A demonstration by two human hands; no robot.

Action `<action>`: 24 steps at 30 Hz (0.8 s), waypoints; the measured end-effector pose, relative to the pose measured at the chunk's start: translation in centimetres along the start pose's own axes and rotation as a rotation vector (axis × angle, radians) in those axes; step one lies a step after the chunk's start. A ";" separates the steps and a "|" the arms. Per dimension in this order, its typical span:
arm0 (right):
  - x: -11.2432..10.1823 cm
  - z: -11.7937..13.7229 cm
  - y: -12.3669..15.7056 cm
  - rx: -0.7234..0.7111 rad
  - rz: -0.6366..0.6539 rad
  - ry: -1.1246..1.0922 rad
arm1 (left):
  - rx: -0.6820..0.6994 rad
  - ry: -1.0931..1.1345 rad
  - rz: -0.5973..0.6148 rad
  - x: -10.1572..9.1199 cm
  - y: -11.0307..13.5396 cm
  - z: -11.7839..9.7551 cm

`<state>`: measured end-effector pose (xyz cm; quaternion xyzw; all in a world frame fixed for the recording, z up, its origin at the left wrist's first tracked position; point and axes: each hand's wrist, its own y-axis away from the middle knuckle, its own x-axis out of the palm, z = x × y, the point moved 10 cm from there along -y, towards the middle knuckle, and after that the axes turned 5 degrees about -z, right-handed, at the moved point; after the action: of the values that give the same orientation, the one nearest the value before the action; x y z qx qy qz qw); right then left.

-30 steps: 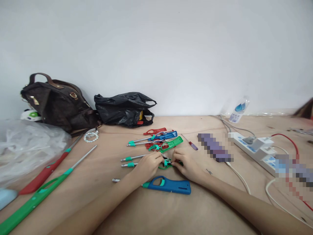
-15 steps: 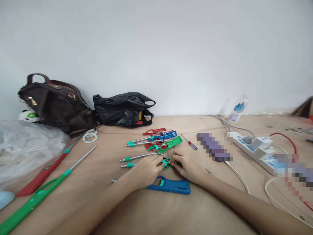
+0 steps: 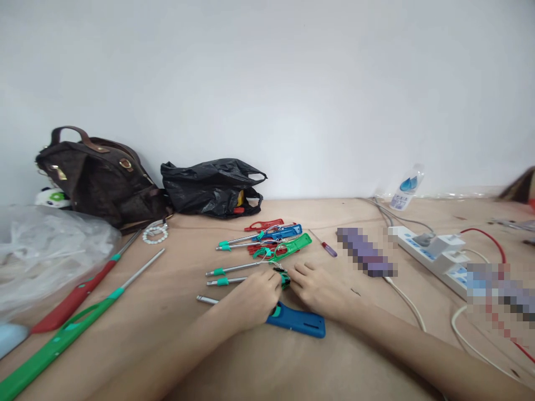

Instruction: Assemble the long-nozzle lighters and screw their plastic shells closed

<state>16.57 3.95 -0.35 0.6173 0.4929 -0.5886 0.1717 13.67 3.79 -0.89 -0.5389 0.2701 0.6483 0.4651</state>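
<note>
My left hand (image 3: 254, 294) and my right hand (image 3: 320, 289) meet over a small green lighter part (image 3: 285, 278) with thin wires, and both pinch it between their fingertips. Just below them a blue long-nozzle lighter (image 3: 298, 322) lies on the table, partly hidden under my left hand, its metal tube (image 3: 208, 301) sticking out to the left. Beyond my fingers lies a heap of red, blue and green lighter shells (image 3: 278, 240) with metal tubes.
A green lighter (image 3: 58, 345) and a red lighter (image 3: 77, 295) lie at the left beside a clear plastic bag (image 3: 45, 250). A brown handbag (image 3: 100, 175) and a black bag (image 3: 213, 186) sit at the wall. A small screwdriver (image 3: 325, 245), power strip (image 3: 434, 250), cables and bottle (image 3: 407, 186) are right.
Both hands have slid a little toward me with the green part. My left hand now covers the loop end of the blue lighter, which has turned slightly.
</note>
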 end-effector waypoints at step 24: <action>0.9 -4.4 1.2 0.361 -0.136 -0.451 | -0.545 1.091 -0.232 0.9 1.8 8.5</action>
<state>19.81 7.26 -0.53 0.4569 0.3698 -0.7994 0.1243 8.25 10.51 0.25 -0.9178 0.2335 0.2703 0.1732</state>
